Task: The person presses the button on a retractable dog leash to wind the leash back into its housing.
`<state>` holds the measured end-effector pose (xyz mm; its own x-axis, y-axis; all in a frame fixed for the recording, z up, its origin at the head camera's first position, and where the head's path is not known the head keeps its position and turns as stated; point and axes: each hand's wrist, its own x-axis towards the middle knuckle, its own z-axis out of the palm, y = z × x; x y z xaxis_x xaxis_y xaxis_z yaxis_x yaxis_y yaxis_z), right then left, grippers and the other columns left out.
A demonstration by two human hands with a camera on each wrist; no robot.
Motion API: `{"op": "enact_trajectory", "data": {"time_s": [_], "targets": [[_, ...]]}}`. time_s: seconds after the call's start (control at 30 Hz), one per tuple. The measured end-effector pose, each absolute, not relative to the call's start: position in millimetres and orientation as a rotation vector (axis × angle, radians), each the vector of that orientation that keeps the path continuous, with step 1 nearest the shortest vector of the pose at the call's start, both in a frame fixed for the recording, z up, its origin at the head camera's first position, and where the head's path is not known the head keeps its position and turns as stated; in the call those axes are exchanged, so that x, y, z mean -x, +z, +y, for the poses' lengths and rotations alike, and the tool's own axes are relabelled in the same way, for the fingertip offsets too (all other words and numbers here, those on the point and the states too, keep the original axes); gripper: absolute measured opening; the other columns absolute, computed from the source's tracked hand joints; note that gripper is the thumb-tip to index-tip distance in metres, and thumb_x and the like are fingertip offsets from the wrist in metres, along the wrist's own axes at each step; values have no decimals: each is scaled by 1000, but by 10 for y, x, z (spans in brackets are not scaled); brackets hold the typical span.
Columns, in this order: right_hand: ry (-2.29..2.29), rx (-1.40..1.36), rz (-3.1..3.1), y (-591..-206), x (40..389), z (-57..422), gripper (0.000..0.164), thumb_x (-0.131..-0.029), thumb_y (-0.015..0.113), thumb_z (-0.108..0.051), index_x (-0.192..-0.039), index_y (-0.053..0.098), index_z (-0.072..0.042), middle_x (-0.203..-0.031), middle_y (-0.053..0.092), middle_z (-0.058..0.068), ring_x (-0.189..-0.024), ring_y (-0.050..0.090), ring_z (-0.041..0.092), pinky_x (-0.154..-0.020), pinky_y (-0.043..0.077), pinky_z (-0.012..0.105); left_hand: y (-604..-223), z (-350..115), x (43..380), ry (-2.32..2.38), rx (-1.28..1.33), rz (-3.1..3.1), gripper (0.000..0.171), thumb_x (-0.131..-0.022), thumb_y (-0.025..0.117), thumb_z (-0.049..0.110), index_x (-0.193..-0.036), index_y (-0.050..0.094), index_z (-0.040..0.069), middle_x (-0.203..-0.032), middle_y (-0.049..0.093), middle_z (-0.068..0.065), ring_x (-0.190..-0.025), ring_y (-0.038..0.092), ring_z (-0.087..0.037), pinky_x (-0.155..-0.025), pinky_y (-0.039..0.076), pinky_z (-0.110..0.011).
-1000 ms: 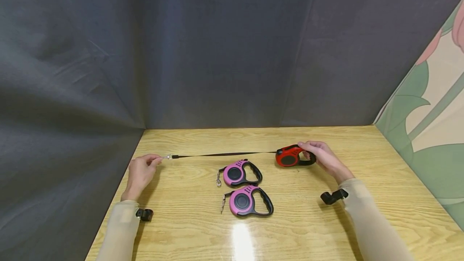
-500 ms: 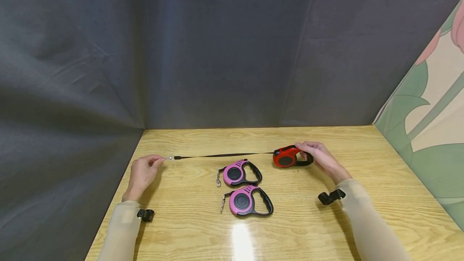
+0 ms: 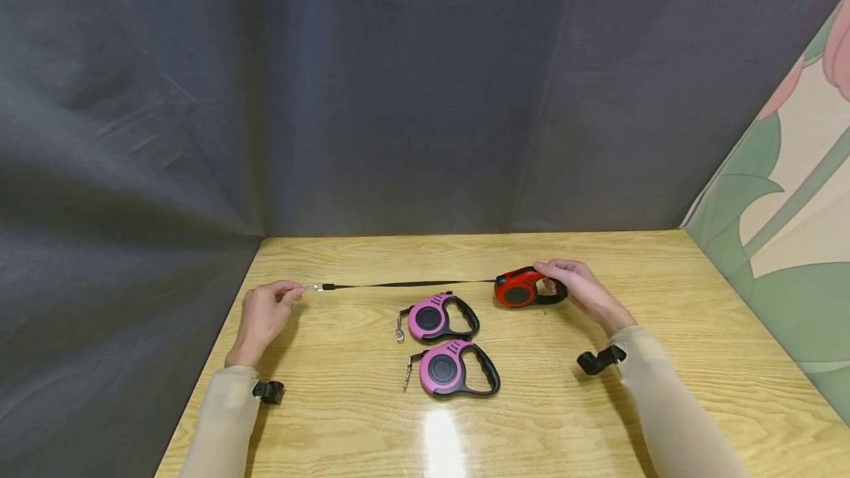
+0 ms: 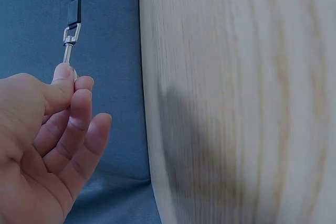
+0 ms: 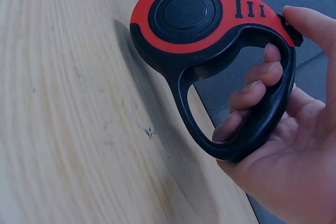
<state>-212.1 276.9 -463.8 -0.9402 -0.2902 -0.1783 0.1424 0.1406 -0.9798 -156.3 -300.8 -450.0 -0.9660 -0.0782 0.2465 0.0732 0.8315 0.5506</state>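
My right hand (image 3: 578, 290) grips the black handle of a red retractable dog leash (image 3: 515, 291), fingers through the loop. In the right wrist view the thumb presses the black button at the top of the red leash casing (image 5: 152, 22). A black strap (image 3: 412, 285) runs out of it, stretched nearly straight to the left. At its far end my left hand (image 3: 264, 316) pinches the metal snap hook (image 4: 68, 51) between thumb and index finger, the other fingers loosely curled. Two pink retractable leashes (image 3: 425, 318) lie on the table below the strap.
The nearer pink leash (image 3: 441, 370) lies just in front of the other, both with clips hanging out to the left. A wooden table (image 3: 345, 419) carries everything. Dark grey curtain (image 3: 412, 94) stands along the back and left; a flowered panel (image 3: 790, 220) borders the right.
My right hand has moved a little to the left with the red leash, and the stretched strap has become shorter. The left hand has shifted slightly right. Both pink leashes stay in place.
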Motion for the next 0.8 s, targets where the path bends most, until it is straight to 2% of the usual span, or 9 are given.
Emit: {"op": "enact_trajectory", "data": {"time_s": [0.17,0.8], "targets": [[-1859,159,2100,-4643,2134,2739,34,-109,62,-34,-85,57,-10,-76,52,-4,-74,47,12,-74,38,28,-4499,-2986,1576,-853,9,-2757,19,-103,73,20,-109,82,4,-94,82,-13,-80,75,-29,-74,59,-47],[-1820,149,2116,-4636,2179,2649,36,-109,63,-36,-84,58,-11,-76,53,-4,-75,47,11,-71,34,27,-4484,-2961,1582,-875,29,-2815,20,-105,71,21,-109,82,5,-97,82,-13,-80,73,-24,-72,56,-41]]}}
